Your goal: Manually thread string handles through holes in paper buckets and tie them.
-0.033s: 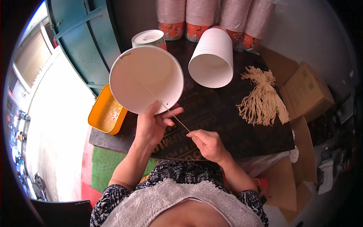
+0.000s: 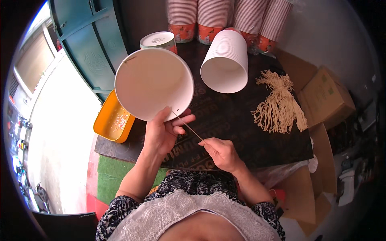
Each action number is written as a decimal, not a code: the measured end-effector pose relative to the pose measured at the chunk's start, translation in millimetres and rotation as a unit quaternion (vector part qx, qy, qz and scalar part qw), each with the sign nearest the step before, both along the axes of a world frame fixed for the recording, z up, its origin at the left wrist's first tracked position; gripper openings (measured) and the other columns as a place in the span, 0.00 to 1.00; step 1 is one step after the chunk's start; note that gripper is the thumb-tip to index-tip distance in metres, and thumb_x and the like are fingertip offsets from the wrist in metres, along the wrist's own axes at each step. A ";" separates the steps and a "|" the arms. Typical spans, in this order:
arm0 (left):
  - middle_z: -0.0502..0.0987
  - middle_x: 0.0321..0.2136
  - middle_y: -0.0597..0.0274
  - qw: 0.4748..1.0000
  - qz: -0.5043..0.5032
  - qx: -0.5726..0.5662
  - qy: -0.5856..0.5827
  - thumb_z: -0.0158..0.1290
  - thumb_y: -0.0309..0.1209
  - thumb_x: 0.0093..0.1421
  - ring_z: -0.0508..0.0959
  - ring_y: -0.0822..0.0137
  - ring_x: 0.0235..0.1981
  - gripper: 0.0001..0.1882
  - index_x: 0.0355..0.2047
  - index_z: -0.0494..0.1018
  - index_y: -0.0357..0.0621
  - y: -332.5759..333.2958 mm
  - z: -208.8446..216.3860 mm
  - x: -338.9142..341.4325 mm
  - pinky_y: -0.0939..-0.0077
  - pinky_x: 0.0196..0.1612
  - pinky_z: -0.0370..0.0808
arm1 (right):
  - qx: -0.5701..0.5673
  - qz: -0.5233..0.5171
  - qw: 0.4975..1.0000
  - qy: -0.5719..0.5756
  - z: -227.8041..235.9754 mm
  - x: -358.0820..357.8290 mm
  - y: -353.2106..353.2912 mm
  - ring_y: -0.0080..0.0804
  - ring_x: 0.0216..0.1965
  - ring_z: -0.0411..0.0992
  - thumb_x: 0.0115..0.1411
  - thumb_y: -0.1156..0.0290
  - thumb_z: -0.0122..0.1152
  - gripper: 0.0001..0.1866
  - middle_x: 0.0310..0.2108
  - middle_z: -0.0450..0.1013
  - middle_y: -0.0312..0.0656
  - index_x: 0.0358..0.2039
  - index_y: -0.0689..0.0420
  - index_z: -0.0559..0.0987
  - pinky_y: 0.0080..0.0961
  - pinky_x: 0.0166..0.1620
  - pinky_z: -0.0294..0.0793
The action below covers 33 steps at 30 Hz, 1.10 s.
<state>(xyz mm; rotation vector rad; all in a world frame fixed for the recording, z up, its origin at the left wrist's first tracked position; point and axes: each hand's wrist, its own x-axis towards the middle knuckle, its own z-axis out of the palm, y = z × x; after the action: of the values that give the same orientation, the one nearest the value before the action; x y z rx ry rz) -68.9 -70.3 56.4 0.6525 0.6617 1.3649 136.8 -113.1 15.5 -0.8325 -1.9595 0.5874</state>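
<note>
a dark worktop carries the scene, its far edge lined with tall stacks of nested paper cups, white with orange bases. just inside that edge a white stack of cups lies on its side, open mouth toward the person, and a lidded tub stands at the far left corner. toward the right edge rests a bundle of cream strings, tied at its far end and fanning out toward the near edge. an orange tray with small bits inside sits off the left edge, lower down.

above the left half of the worktop, the left hand holds up a large white paper bucket, its open mouth facing the camera, fingers clamped on the near rim with the thumb inside the wall. a single string runs from a small hole near that rim, down and to the right, to the right hand, whose thumb and forefinger are pinched together on its free end near the worktop's near edge. the string's long axis slants from the bucket rim toward the near right, drawn nearly straight; the right hand is the one on the string, the left hand touching it only where it meets the bucket. a second small mark shows on the rim at the far left of the bucket.
</note>
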 end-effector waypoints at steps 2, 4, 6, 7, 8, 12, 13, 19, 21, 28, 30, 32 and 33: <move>0.77 0.34 0.42 0.996 -0.029 -0.053 -0.072 0.40 0.34 0.66 0.82 0.58 0.25 0.18 0.49 0.63 0.29 -5.9 9.5 -1.2 0.79 0.16 0.76 | -0.051 -0.004 0.998 0.023 1.5 -1.0 -3.1 0.40 0.28 0.77 0.60 0.77 0.56 0.05 0.30 0.77 0.48 0.34 0.65 0.78 0.28 0.29 0.74; 0.76 0.32 0.43 0.994 -0.049 -0.033 -0.087 0.41 0.34 0.66 0.78 0.61 0.20 0.17 0.47 0.64 0.30 -6.3 3.3 -6.5 0.80 0.14 0.73 | -0.150 0.007 0.984 0.098 2.3 3.0 -4.2 0.26 0.22 0.71 0.63 0.76 0.53 0.07 0.25 0.72 0.40 0.32 0.66 0.78 0.21 0.25 0.69; 0.76 0.30 0.44 0.992 -0.071 -0.013 -0.101 0.41 0.34 0.66 0.75 0.64 0.15 0.16 0.45 0.64 0.30 -9.5 2.0 -7.0 0.80 0.12 0.69 | -0.220 0.047 0.942 0.248 -7.2 9.1 -1.6 0.20 0.21 0.65 0.63 0.74 0.51 0.11 0.25 0.65 0.38 0.30 0.67 0.78 0.18 0.22 0.67; 0.75 0.29 0.45 0.995 -0.054 -0.013 -0.083 0.41 0.34 0.66 0.71 0.65 0.13 0.15 0.43 0.65 0.31 -11.3 2.9 -4.2 0.80 0.11 0.66 | -0.225 0.055 0.922 0.312 -7.9 9.1 -0.4 0.21 0.22 0.65 0.64 0.73 0.51 0.11 0.28 0.65 0.39 0.30 0.67 0.78 0.18 0.22 0.68; 0.74 0.27 0.46 0.997 -0.036 -0.014 -0.063 0.42 0.34 0.65 0.67 0.67 0.11 0.14 0.41 0.65 0.32 -13.1 3.5 -1.0 0.80 0.11 0.64 | -0.228 0.063 0.896 0.375 -6.6 8.5 1.6 0.22 0.23 0.66 0.64 0.72 0.52 0.11 0.30 0.65 0.40 0.31 0.67 0.78 0.18 0.21 0.68; 0.73 0.24 0.52 0.999 -0.021 -0.020 -0.035 0.44 0.36 0.65 0.65 0.71 0.08 0.14 0.37 0.66 0.34 -18.1 0.2 9.7 0.83 0.08 0.62 | -0.240 0.093 0.798 0.546 -0.2 0.3 5.0 0.23 0.28 0.68 0.64 0.70 0.51 0.09 0.36 0.70 0.42 0.32 0.62 0.77 0.20 0.23 0.70; 0.73 0.25 0.50 0.998 -0.043 -0.017 -0.036 0.43 0.35 0.65 0.66 0.68 0.08 0.14 0.39 0.66 0.33 -17.5 -6.3 6.3 0.81 0.09 0.62 | -0.237 0.090 0.797 0.548 0.3 0.0 7.0 0.23 0.28 0.68 0.64 0.70 0.51 0.09 0.36 0.70 0.42 0.32 0.62 0.77 0.20 0.23 0.70; 0.73 0.25 0.49 0.998 -0.053 -0.018 -0.024 0.43 0.36 0.65 0.65 0.68 0.08 0.15 0.38 0.66 0.33 -20.8 -16.6 7.2 0.81 0.09 0.61 | -0.293 0.085 0.705 0.641 1.1 -0.3 12.6 0.21 0.23 0.67 0.65 0.68 0.49 0.10 0.38 0.75 0.47 0.30 0.55 0.76 0.18 0.19 0.66; 0.73 0.24 0.52 0.999 -0.039 -0.026 -0.016 0.44 0.38 0.64 0.64 0.70 0.07 0.16 0.36 0.68 0.33 -22.2 -17.4 8.0 0.83 0.08 0.61 | -0.303 0.103 0.692 0.647 2.3 0.1 13.5 0.20 0.21 0.65 0.65 0.67 0.49 0.10 0.38 0.76 0.47 0.30 0.55 0.76 0.17 0.18 0.65; 0.73 0.26 0.48 0.996 -0.065 -0.059 -0.033 0.44 0.35 0.64 0.66 0.66 0.09 0.14 0.41 0.65 0.33 -24.3 -25.5 6.5 0.79 0.09 0.62 | -0.320 0.052 0.699 0.637 9.7 -6.4 8.7 0.15 0.14 0.56 0.66 0.66 0.50 0.07 0.25 0.68 0.34 0.33 0.53 0.74 0.12 0.13 0.54; 0.73 0.26 0.48 0.996 -0.066 -0.059 -0.034 0.44 0.35 0.64 0.66 0.66 0.09 0.14 0.41 0.65 0.33 -25.2 -25.4 7.9 0.80 0.09 0.62 | -0.321 0.026 0.709 0.627 11.4 -7.2 8.5 0.14 0.14 0.55 0.66 0.68 0.51 0.06 0.22 0.64 0.32 0.36 0.55 0.74 0.11 0.13 0.54; 0.73 0.25 0.52 0.997 -0.061 -0.054 -0.018 0.45 0.38 0.64 0.66 0.71 0.08 0.16 0.39 0.67 0.34 -26.1 -25.6 9.8 0.83 0.07 0.63 | -0.327 0.035 0.717 0.615 8.4 -6.1 8.1 0.13 0.15 0.56 0.66 0.69 0.51 0.06 0.23 0.65 0.32 0.39 0.57 0.74 0.11 0.15 0.55; 0.73 0.25 0.52 0.997 -0.061 -0.054 -0.018 0.45 0.38 0.64 0.66 0.71 0.08 0.16 0.39 0.67 0.34 -26.1 -25.5 10.0 0.83 0.07 0.63 | -0.327 0.035 0.717 0.615 7.5 -5.6 7.5 0.13 0.15 0.56 0.66 0.69 0.51 0.06 0.23 0.65 0.32 0.39 0.57 0.74 0.11 0.15 0.55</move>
<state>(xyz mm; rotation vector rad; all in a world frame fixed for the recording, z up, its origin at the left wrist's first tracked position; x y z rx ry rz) -58.9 -96.4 30.9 0.5721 0.6516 1.2161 131.2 -105.6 23.0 -0.4800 -0.5042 1.4572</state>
